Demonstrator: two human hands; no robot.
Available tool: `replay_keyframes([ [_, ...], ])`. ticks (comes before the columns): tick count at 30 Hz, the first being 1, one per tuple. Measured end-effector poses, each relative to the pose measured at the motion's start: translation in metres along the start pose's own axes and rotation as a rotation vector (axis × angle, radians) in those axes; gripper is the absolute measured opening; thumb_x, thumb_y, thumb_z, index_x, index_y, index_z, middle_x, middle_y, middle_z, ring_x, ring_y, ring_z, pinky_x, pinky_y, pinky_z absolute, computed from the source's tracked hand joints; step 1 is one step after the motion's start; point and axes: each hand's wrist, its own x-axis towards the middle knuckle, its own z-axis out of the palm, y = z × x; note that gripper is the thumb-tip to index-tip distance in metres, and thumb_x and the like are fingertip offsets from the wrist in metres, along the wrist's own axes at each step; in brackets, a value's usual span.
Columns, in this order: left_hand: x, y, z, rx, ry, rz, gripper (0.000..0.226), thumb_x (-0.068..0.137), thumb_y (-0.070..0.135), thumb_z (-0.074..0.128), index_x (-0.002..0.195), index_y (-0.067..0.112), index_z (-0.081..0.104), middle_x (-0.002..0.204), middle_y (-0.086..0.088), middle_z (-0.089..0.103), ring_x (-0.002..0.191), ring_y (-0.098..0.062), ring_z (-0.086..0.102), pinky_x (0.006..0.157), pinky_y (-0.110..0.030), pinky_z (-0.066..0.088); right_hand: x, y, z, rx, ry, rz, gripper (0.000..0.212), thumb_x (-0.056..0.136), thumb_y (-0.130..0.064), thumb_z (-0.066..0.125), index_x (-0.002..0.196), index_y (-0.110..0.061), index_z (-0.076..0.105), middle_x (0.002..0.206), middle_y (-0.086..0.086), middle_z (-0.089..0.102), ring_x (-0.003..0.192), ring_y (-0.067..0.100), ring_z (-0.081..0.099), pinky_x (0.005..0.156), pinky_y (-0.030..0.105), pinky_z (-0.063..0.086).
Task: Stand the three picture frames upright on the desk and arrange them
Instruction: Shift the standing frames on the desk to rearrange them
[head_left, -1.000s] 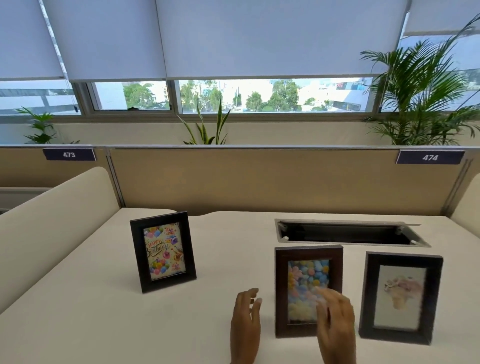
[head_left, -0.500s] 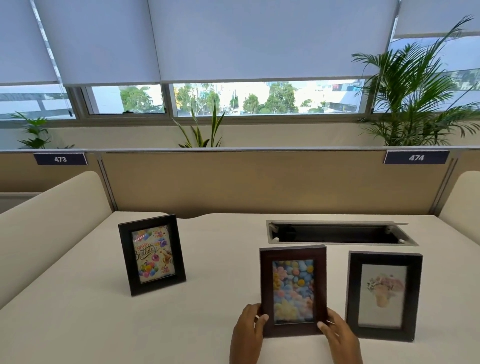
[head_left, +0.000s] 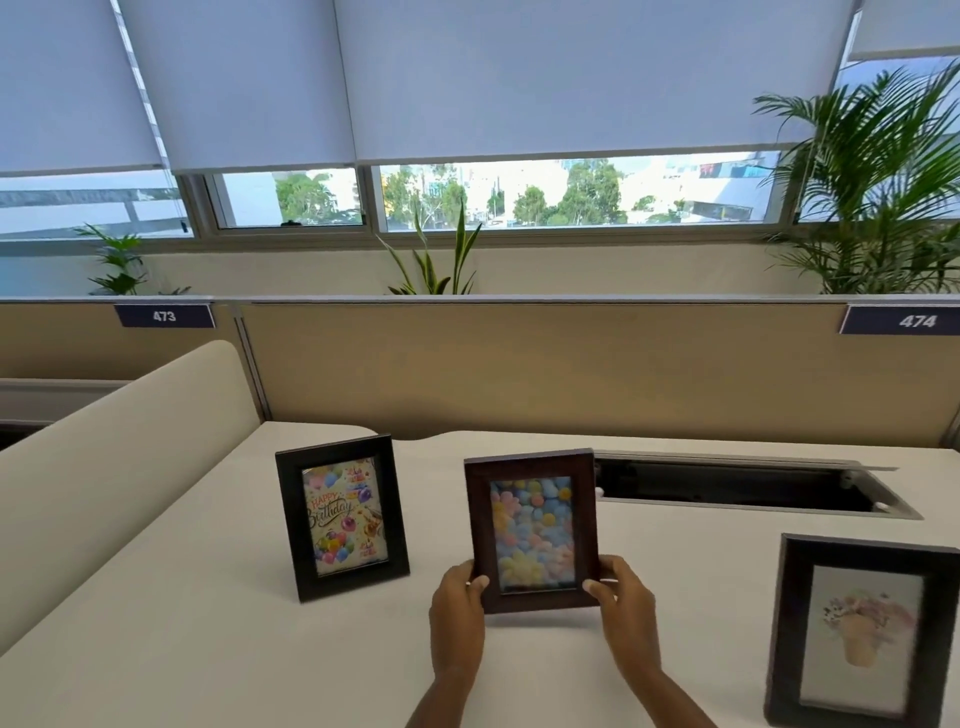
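All three frames are up on the desk (head_left: 156, 649), so the standing part looks done and what remains is the arranging. The birthday frame (head_left: 343, 525) stands on its own at the left, upright with a slight lean back, nobody touching it. The vase frame (head_left: 862, 631) stands at the right edge of view, also untouched, its lower part cut off by the picture's border, so its footing cannot be checked. The flower frame (head_left: 532, 530) is in the middle, just right of the birthday frame and well apart from the vase frame, in front of the left end of the cable slot (head_left: 737, 486). The left hand (head_left: 457, 618) pinches its lower left corner, thumb on the front rail, and the right hand (head_left: 626, 610) pinches the lower right corner the same way; both are closed on the frame, face toward the wearer. Whether its bottom edge rests on the desk or is held just clear I cannot tell, since the fingers cover the corners. My reading is that this middle frame is being placed and the spacing is uneven: a narrow gap to the left, a wide one to the right. What is left, as I judge it, is to set it down steady, let go, and even out the row.
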Motion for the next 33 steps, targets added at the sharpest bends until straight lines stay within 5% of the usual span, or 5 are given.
replay_keyframes([
  [5,0.030,-0.008,-0.015,0.022,0.012,-0.077,0.035,0.096,0.007,0.045,0.129,-0.003,0.047,0.131,-0.018,0.056,0.124,-0.029,0.051,0.103,-0.032,0.042,0.022,-0.016,0.040,0.021,-0.028,0.014,0.022,0.086,0.005,0.052,0.106,-0.001,0.058,0.097,0.009,0.062,0.092,0.027,0.059,0.081,0.036,0.052],
  [19,0.065,-0.018,-0.006,0.132,0.050,-0.130,0.048,0.097,0.008,0.040,0.142,0.004,0.025,0.144,-0.014,0.039,0.132,-0.025,0.041,0.107,-0.034,0.040,0.058,-0.018,0.102,0.065,-0.056,0.101,0.025,0.086,0.007,0.051,0.109,0.001,0.057,0.107,0.017,0.064,0.090,0.025,0.057,0.078,0.031,0.049],
  [33,0.062,-0.022,0.008,0.225,0.089,-0.195,0.055,0.097,0.014,0.043,0.145,0.004,0.017,0.147,-0.013,0.033,0.135,-0.024,0.037,0.106,-0.030,0.041,0.063,-0.018,0.109,0.022,-0.118,0.097,0.029,0.091,0.001,0.047,0.120,-0.001,0.051,0.119,0.019,0.062,0.108,0.032,0.058,0.091,0.039,0.050],
])
